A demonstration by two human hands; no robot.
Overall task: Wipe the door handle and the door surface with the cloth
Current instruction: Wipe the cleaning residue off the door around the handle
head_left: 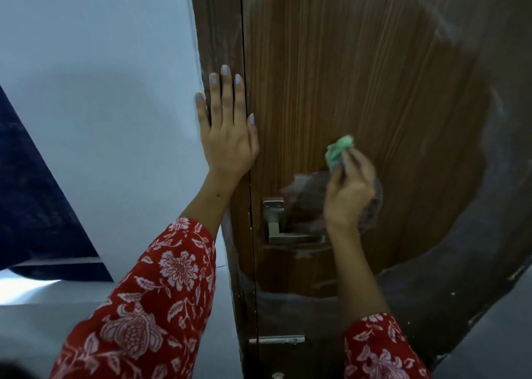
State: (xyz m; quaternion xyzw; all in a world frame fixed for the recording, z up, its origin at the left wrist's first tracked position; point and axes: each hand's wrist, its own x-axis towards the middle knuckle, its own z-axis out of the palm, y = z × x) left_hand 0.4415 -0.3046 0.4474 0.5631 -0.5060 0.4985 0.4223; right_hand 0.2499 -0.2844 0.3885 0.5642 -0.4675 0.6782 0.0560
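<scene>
Left hand (pixel 227 136): flat, fingers straight, pressed on door frame (pixel 218 47) by the wall (pixel 100 76) | Right hand (pixel 349 190): fingers curled round green cloth (pixel 338 151), held against door (pixel 345 76) just above handle (pixel 288 234); hand blurred | Handle: metal lever, below right hand | Sleeves (pixel 149 306): red floral

no text, label, brand, number or sign can be read anywhere in this view.
</scene>
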